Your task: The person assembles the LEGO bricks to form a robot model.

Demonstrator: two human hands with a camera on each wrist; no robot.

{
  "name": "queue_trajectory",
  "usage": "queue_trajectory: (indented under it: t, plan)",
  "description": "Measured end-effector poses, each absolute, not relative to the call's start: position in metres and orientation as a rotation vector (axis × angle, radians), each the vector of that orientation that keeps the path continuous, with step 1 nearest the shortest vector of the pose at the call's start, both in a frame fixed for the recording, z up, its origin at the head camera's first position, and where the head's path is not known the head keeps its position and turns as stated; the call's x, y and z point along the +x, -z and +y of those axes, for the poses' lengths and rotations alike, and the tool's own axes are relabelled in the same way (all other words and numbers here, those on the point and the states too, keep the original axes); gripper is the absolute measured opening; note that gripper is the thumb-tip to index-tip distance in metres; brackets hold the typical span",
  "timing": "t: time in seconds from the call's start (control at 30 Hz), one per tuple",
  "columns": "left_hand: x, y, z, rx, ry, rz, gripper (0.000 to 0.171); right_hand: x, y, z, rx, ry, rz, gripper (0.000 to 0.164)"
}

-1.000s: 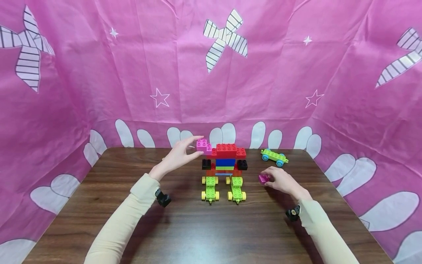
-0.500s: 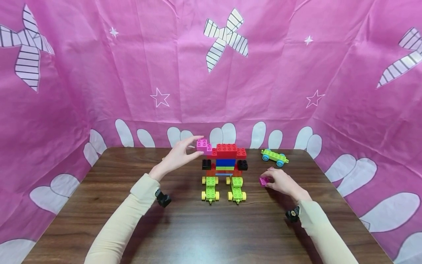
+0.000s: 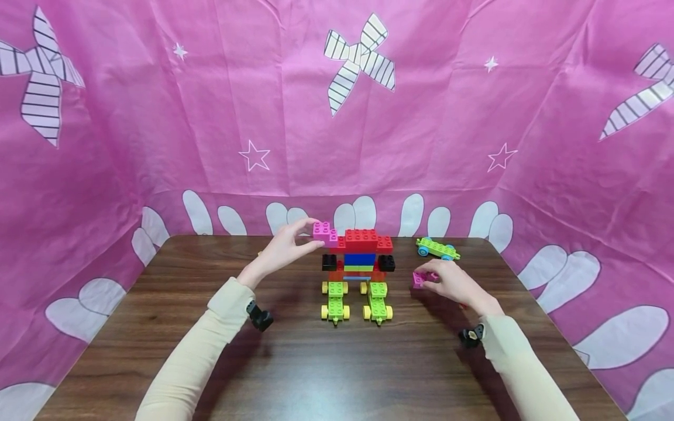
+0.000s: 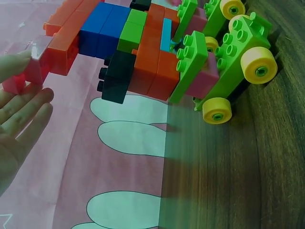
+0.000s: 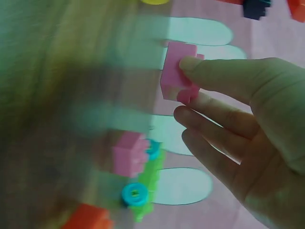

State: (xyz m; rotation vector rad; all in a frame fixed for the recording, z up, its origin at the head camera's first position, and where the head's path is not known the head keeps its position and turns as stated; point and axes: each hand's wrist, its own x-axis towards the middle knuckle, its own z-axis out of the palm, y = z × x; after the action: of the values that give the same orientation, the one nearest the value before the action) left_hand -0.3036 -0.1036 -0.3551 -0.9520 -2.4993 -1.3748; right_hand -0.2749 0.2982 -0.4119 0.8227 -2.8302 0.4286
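A figure built of toy building bricks stands mid-table, with a red brick (image 3: 361, 237) on top, blue and green bricks below, and black bricks (image 3: 329, 262) at its sides. Its feet are green wheeled bases (image 3: 335, 307) with yellow wheels. My left hand (image 3: 281, 251) pinches the stepped pink bricks (image 3: 322, 230) at the figure's upper left, thumb and fingers on opposite sides. To the right of the figure, my right hand (image 3: 455, 286) holds a separate pink brick (image 5: 175, 71) between thumb and fingers, above the table and apart from the figure.
Behind my right hand sits a green wheeled base (image 3: 437, 248) with blue wheels. In the right wrist view, another pink brick (image 5: 127, 155) and a red-orange brick (image 5: 88, 217) lie on the table. Pink cloth (image 3: 421, 146) hangs around the brown table (image 3: 295, 362).
My right hand has risen a little with the pink brick, covering part of the blue-wheeled base. A bit of red now shows beside that wrist. The left hand has stayed in place.
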Motion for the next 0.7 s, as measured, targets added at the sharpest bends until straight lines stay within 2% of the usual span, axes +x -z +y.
queue_trajectory:
  t: [0.47, 0.7]
  plan:
    - [-0.304, 0.357, -0.105, -0.913, 1.396, -2.541, 0.042, -0.276, 0.342, 0.278, 0.925, -0.379, -2.611, 0.029]
    - [-0.302, 0.356, -0.105, -0.899, 1.414, -2.570, 0.043, -0.278, 0.321, 0.267, 0.958, -0.407, -2.578, 0.033]
